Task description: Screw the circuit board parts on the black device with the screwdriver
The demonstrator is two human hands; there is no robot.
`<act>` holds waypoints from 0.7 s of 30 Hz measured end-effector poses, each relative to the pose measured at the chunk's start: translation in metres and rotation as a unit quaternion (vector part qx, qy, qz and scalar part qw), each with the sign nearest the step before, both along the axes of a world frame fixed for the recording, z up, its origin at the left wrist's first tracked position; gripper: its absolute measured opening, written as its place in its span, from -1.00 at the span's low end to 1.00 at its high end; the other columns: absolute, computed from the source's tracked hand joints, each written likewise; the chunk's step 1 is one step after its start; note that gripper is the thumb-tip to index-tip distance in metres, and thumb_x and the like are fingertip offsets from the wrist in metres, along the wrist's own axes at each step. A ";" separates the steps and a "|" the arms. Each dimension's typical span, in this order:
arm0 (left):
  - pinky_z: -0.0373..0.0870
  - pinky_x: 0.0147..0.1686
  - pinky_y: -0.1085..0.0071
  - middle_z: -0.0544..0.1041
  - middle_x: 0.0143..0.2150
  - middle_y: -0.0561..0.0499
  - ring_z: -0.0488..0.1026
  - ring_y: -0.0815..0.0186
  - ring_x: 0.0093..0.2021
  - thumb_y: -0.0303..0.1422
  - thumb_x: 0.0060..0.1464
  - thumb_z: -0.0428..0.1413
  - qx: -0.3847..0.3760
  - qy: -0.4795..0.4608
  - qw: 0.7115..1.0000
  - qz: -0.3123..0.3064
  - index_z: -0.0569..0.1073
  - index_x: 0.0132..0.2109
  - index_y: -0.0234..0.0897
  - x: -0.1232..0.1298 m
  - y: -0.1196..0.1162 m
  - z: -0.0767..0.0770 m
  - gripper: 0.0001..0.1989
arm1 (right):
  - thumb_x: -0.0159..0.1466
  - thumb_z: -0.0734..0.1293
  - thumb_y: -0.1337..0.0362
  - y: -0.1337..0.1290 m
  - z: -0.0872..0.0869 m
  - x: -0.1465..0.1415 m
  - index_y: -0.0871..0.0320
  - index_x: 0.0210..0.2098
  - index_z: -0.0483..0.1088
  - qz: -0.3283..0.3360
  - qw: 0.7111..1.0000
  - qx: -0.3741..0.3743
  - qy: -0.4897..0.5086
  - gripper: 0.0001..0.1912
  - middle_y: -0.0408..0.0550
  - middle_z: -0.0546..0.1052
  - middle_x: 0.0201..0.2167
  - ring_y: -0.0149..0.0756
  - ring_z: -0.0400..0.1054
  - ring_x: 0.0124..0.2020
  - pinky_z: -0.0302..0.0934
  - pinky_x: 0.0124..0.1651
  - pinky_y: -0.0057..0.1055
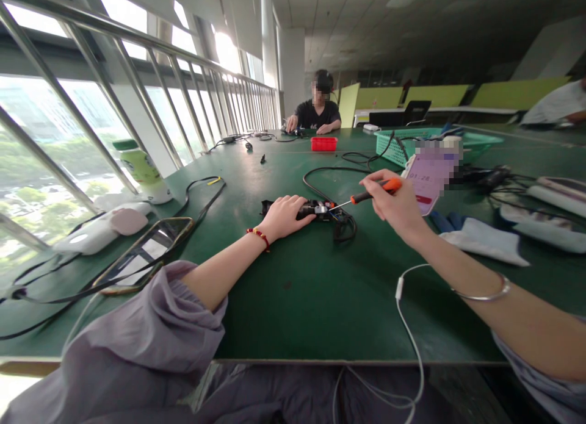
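Note:
My left hand [286,215] is wrapped over a black elongated device [304,209], pressing it to the green table [302,302]. Part of the device lies hidden under the fingers. Its right end is uncovered, with small metal parts and coloured wires, and a black cable [350,229] curls beside it. An orange and black screwdriver [364,197] is gripped in my right hand [394,201]. The screwdriver's thin shaft points left and down, its tip at the uncovered end. Whether the tip sits in a screw is too small to tell.
A phone [430,174] stands upright behind my right hand, before a green basket [485,142]. Gloves [485,238] lie at right. Another phone [146,253], a strap and a green bottle [144,171] are at left. Farther back are a red box [323,144] and a seated person [319,110].

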State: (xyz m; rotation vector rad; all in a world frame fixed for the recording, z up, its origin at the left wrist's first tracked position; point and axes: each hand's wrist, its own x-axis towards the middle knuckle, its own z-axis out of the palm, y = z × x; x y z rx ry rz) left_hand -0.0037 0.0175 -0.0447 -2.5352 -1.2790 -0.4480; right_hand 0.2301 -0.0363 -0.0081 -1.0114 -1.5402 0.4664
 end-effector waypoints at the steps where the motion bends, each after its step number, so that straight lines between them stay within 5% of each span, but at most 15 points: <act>1: 0.32 -0.15 0.24 0.50 -0.09 -0.11 0.43 0.12 -0.13 -0.03 0.20 -0.11 0.000 0.001 1.000 0.001 0.39 -0.03 -0.31 0.000 0.000 0.000 -0.54 | 0.16 0.31 0.21 0.000 -0.002 -0.001 0.12 -0.30 0.31 0.007 1.000 0.013 0.003 -0.85 -0.29 0.22 -0.65 -0.50 0.11 -0.70 0.02 -0.66 -0.49; 4: 0.32 -0.14 0.24 0.50 -0.11 -0.11 0.43 0.12 -0.13 -0.03 0.20 -0.11 0.002 0.001 1.000 0.003 0.39 -0.03 -0.30 0.000 0.000 0.000 -0.55 | 0.07 0.35 0.29 0.001 -0.015 -0.009 0.09 -0.15 0.27 0.021 0.998 0.055 -0.006 -0.67 -0.20 0.36 -0.41 -0.44 0.28 -0.49 0.19 -0.46 -0.46; 7: 0.31 -0.12 0.24 0.50 -0.09 -0.11 0.42 0.12 -0.12 -0.03 0.20 -0.11 0.002 0.000 1.000 0.005 0.39 -0.03 -0.30 0.000 0.000 0.000 -0.55 | 0.18 0.26 0.19 0.000 -0.030 -0.020 0.11 -0.27 0.32 0.045 0.994 -0.012 -0.103 -0.84 -0.24 0.35 -0.56 -0.43 0.27 -0.54 0.15 -0.43 -0.46; 10: 0.31 -0.10 0.24 0.49 -0.07 -0.11 0.42 0.12 -0.10 -0.03 0.20 -0.10 0.000 -0.003 1.000 0.004 0.39 -0.03 -0.29 0.000 0.000 0.000 -0.55 | 0.21 0.22 0.18 -0.002 -0.038 -0.029 0.14 -0.46 0.36 0.069 0.960 -0.057 -0.264 -0.80 -0.18 0.38 -0.62 -0.42 0.27 -0.56 0.09 -0.43 -0.46; 16: 0.31 -0.09 0.22 0.49 -0.08 -0.13 0.42 0.11 -0.09 -0.03 0.19 -0.09 -0.003 -0.008 1.000 0.009 0.39 -0.02 -0.30 0.000 0.000 0.001 -0.54 | 0.24 0.19 0.23 -0.006 -0.032 -0.031 0.14 -0.37 0.42 0.071 0.883 0.022 -0.464 -0.80 -0.02 0.53 -0.33 -0.24 0.40 -0.26 0.15 -0.27 -0.41; 21: 0.31 -0.09 0.23 0.49 -0.07 -0.13 0.42 0.12 -0.09 -0.03 0.19 -0.10 -0.002 -0.006 1.000 0.009 0.39 -0.02 -0.30 0.000 0.000 0.000 -0.54 | 0.26 0.18 0.24 -0.008 -0.030 -0.031 0.13 -0.33 0.42 0.053 0.861 0.018 -0.505 -0.80 0.00 0.53 -0.29 -0.21 0.42 -0.21 0.18 -0.23 -0.40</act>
